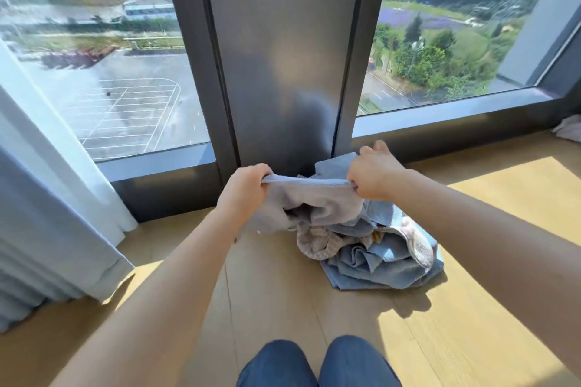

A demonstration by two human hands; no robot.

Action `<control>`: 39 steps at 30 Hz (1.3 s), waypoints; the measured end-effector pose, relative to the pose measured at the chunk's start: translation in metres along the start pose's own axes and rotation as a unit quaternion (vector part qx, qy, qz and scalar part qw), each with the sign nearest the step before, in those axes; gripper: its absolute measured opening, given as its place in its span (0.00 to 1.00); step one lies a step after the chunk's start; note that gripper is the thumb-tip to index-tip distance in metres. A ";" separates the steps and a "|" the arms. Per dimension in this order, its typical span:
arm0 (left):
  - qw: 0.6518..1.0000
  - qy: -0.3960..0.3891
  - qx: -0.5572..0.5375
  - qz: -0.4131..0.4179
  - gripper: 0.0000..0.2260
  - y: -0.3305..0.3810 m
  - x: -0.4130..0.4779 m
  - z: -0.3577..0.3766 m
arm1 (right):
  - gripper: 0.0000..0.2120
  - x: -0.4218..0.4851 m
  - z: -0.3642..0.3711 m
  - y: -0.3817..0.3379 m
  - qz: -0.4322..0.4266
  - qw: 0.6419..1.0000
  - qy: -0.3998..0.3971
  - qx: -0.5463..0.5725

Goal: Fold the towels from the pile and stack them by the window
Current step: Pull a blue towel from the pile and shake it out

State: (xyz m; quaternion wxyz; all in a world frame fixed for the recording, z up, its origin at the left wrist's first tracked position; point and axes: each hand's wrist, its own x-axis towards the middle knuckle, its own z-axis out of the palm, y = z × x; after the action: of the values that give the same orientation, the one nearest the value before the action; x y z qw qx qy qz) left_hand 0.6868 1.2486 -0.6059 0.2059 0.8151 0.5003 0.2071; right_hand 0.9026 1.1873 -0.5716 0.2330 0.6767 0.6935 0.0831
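The left hand (243, 188) and right hand (374, 176) each pinched one end of a grey towel (314, 198). Its long edge ran sideways between them, above the pile (377, 254).

The white cloth (570, 128) at far right is cut off by the frame edge. The held towel (309, 198) hides part of the pile (377, 258). The curled fingers (353, 182) are tucked behind its hem.

Sunlit wooden floor (471, 339) beneath dark-framed window (440, 41), white curtain (47, 214) left.
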 end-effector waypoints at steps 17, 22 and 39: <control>0.985 -0.154 0.080 -0.005 0.06 -0.035 -0.043 -0.022 | 0.16 -0.031 -0.064 0.003 0.015 0.807 0.150 0.572; 0.976 -0.177 0.094 0.083 0.09 -0.016 -0.051 0.000 | 0.19 -0.029 -0.071 0.017 -0.003 0.826 0.102 0.554; 0.977 -0.146 -0.052 0.143 0.09 0.029 -0.038 0.038 | 0.29 -0.037 -0.077 0.031 -0.041 0.746 -0.030 0.664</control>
State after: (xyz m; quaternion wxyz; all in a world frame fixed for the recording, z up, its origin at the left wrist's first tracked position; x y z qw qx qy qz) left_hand 0.7128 1.1976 -0.6269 0.2873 0.8878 0.3317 0.1386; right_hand 0.8966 1.1688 -0.4830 -0.2516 0.6335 0.5934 -0.4282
